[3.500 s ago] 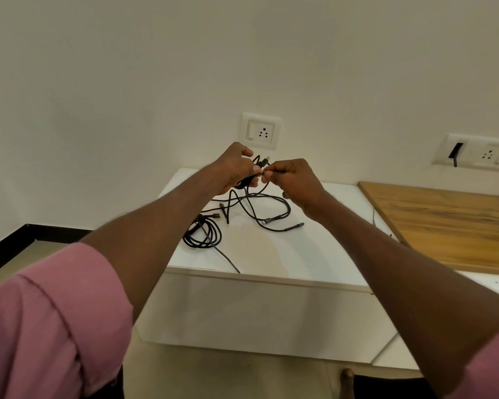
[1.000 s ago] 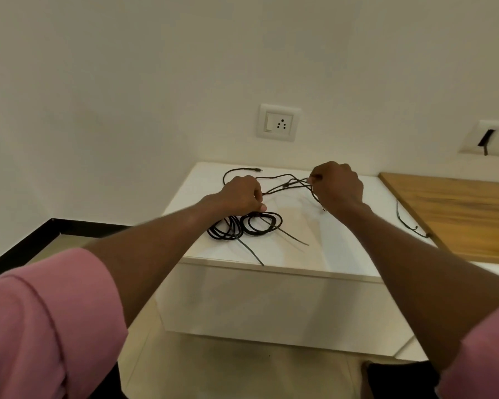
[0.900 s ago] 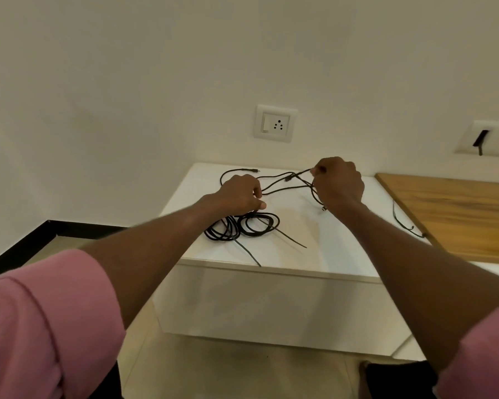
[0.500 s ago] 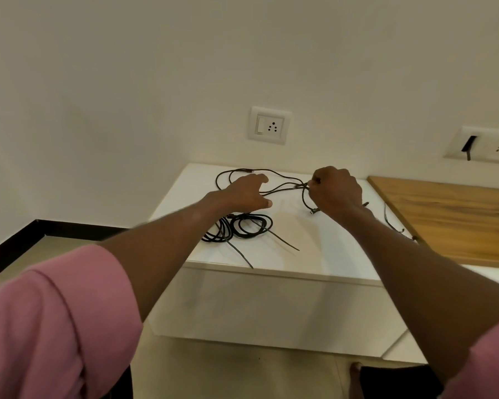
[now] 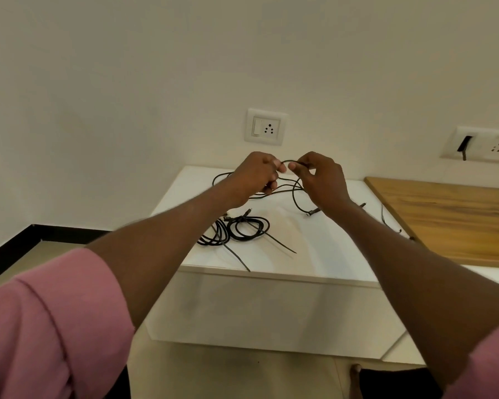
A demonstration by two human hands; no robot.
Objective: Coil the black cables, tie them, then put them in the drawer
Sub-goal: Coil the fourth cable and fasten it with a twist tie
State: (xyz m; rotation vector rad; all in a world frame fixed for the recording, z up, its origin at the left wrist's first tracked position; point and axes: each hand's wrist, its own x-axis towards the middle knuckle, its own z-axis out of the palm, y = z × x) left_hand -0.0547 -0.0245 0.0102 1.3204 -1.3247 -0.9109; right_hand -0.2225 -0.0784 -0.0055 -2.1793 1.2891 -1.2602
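Left hand and right hand both pinch 1 loose black cable above the counter; short arc spans between fingers. 2 coiled cables at 7 o'clock of hands.

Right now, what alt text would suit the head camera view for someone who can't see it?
Two hands, left hand and right hand, hold a loose black cable up over a white cabinet top. Coiled black cables lie nearer on it; a wall socket is behind.
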